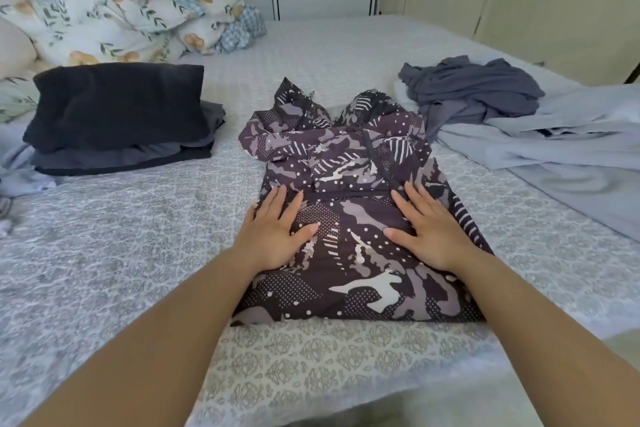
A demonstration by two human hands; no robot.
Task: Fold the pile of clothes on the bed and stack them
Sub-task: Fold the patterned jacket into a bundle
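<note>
Both hands lie flat on a patterned jacket [349, 218] spread lengthwise in the middle of the bed [138, 253]. The left hand [277, 232] presses near the jacket's left edge and the right hand [426, 229] near its right edge, fingers straight and spread, so each grip is released and grasps nothing. The sides look already folded in, with the hood bunched at the far end. A stack of folded dark clothes [117, 118] sits well to the left; an unfolded pile of grey and pale blue clothes [502, 107] lies to the right.

The step in hand seems to be smoothing before the cross fold. To do it well, sweep the palms outward and away to push out trapped air, tuck the hood flat, keep the side edges parallel, then fold the hem up towards the collar in one even lift
</note>
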